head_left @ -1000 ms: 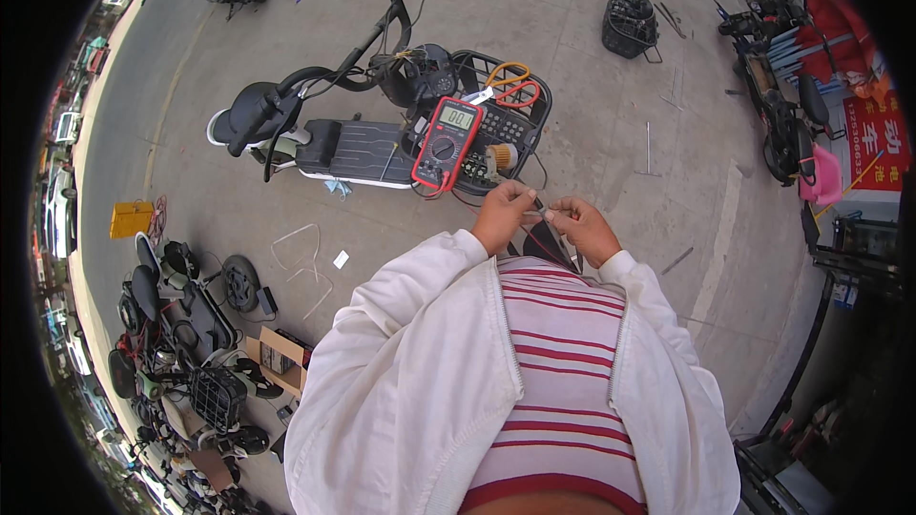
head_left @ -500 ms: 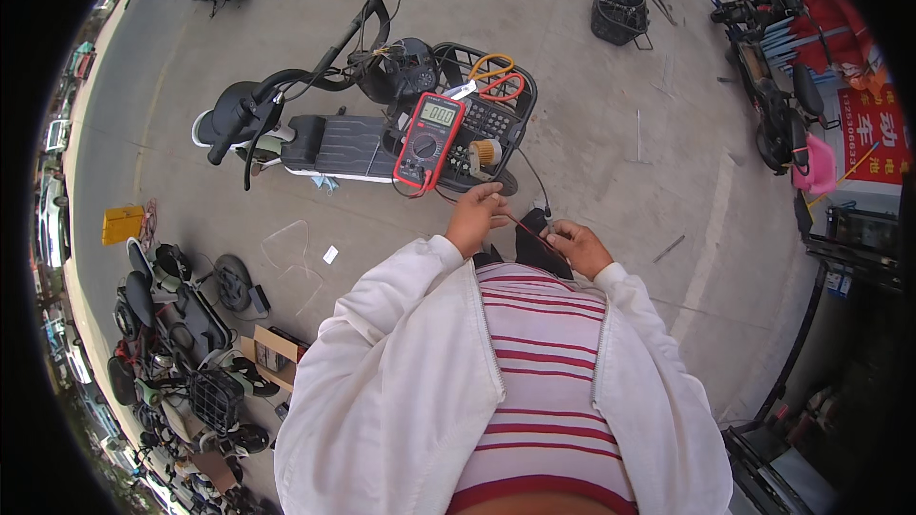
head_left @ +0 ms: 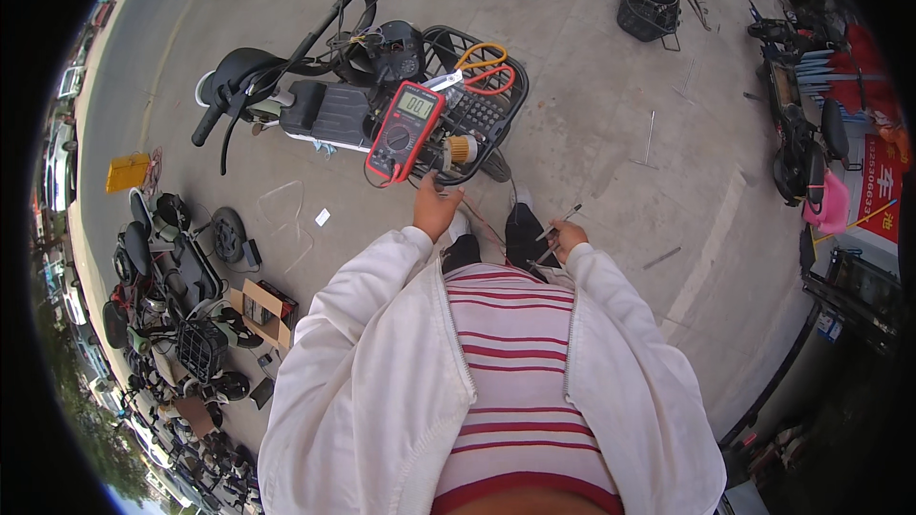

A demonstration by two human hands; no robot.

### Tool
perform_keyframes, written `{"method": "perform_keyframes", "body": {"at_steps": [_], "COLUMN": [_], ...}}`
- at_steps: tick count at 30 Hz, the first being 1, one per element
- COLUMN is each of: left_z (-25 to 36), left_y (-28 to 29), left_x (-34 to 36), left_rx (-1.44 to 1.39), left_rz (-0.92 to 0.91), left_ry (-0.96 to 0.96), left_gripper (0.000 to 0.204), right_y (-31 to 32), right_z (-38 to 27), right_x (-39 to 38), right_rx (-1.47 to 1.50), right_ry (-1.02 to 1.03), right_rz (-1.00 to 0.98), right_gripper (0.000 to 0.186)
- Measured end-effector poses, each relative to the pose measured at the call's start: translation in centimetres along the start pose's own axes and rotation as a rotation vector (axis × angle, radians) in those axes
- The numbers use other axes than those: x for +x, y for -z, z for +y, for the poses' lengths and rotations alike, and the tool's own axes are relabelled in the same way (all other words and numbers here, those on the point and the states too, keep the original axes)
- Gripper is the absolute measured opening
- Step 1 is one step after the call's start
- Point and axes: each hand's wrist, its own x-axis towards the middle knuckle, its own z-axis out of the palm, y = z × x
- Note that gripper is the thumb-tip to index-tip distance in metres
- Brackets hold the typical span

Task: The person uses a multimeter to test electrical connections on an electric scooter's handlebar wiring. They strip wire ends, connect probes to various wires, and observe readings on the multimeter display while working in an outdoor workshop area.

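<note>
My left hand (head_left: 434, 205) is raised just below the red digital multimeter (head_left: 404, 133), fingers bent at the basket's near edge; what they hold is too small to make out. My right hand (head_left: 567, 236), farther right, grips slim test probes (head_left: 565, 217) with thin leads hanging between my hands. The multimeter lies tilted on the black basket (head_left: 516, 114) of an electric scooter (head_left: 329, 113), along with orange- and red-handled tools (head_left: 489, 76) and a yellow cylindrical part (head_left: 460, 151). A grey cable hangs from the basket.
Scooters and parts (head_left: 181, 286), an open cardboard box (head_left: 272, 329) and a yellow case (head_left: 127, 172) crowd the left. A black basket (head_left: 647, 10) and metal rods (head_left: 652, 138) lie on the concrete. Parked scooters (head_left: 792, 133), a pink bucket (head_left: 825, 205) and a red sign are at the right.
My hands have moved apart: the left up and leftward toward the multimeter, the right holding probes that now stick up. The view has shifted, moving the multimeter leftward in the picture.
</note>
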Motion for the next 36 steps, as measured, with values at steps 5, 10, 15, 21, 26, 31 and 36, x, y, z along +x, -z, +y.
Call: {"method": "perform_keyframes", "body": {"at_steps": [5,10,15,21,26,31,36], "left_z": [2.1,3.4,1.1,5.1,6.6,6.1,6.0], "left_y": [-1.2,-1.7,-2.1,-0.3,-0.2,-0.7,-0.1], "left_x": [0.5,2.4,3.7,0.9,0.0,0.2,0.7], "left_rx": [0.099,0.282,0.222,-0.026,-0.185,-0.311,-0.078], "left_rz": [0.111,0.161,0.230,0.152,0.113,0.083,0.217], "left_ry": [0.018,0.009,0.147,0.324,0.324,0.308,0.175], "left_gripper": [0.062,0.046,0.037,0.036,0.041,0.041,0.040], "right_y": [0.5,0.9,1.0,0.4,-1.5,-2.5,-2.4], "right_z": [-0.5,-2.6,-3.6,-6.3,-7.0,-7.6,-7.0], "right_x": [2.3,3.7,5.7,7.1,8.6,7.4,6.8], "right_rx": [-0.096,-0.389,-0.372,-0.532,-0.597,-0.723,-0.725], "right_ry": [-0.027,-0.021,-0.006,0.028,0.049,0.105,0.152], "right_rz": [0.017,-0.062,-0.094,-0.094,-0.160,-0.225,-0.236], "right_gripper": [0.013,0.017,0.019,0.026,0.023,0.023,0.023]}}
